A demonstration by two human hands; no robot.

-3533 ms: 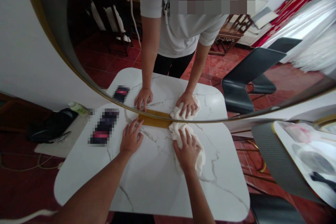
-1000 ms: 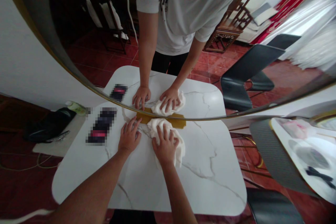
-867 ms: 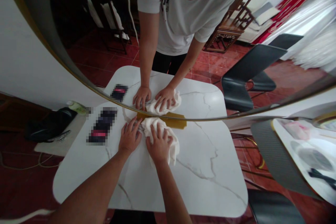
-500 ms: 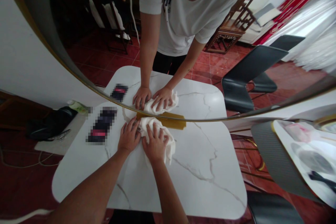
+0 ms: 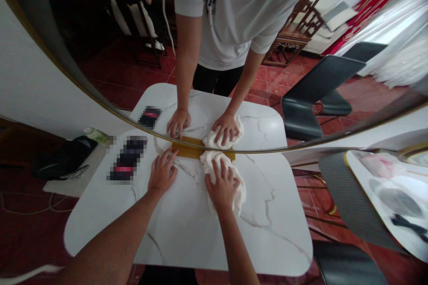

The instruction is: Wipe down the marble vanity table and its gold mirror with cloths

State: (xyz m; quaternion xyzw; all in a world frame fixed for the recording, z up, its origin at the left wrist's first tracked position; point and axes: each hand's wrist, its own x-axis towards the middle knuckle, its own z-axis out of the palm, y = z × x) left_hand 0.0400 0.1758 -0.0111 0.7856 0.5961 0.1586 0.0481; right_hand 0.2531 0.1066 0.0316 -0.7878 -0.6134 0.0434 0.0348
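My right hand [image 5: 223, 187] presses down on a crumpled white cloth [image 5: 240, 200], its fingers bent over the folds. The cloth bunches out on both sides of the hand, and its middle is hidden under the palm. To the left, my left hand [image 5: 162, 173] rests on the white marble-patterned table [image 5: 187, 231] with fingers apart and nothing in it. Its fingertips are near the gold mirror base [image 5: 187, 151] at the table's back edge.
A large gold-rimmed mirror [image 5: 214, 75] stands against the back of the table, reflecting the person and room. A blurred-out dark object [image 5: 129, 158] lies on the left side. Black chairs [image 5: 346, 262] and a white side table [image 5: 368, 164] stand to the right.
My right hand has slid to the right across the table with the white cloth. The left hand, which was at the cloth's edge, has stayed in place, now apart from it.
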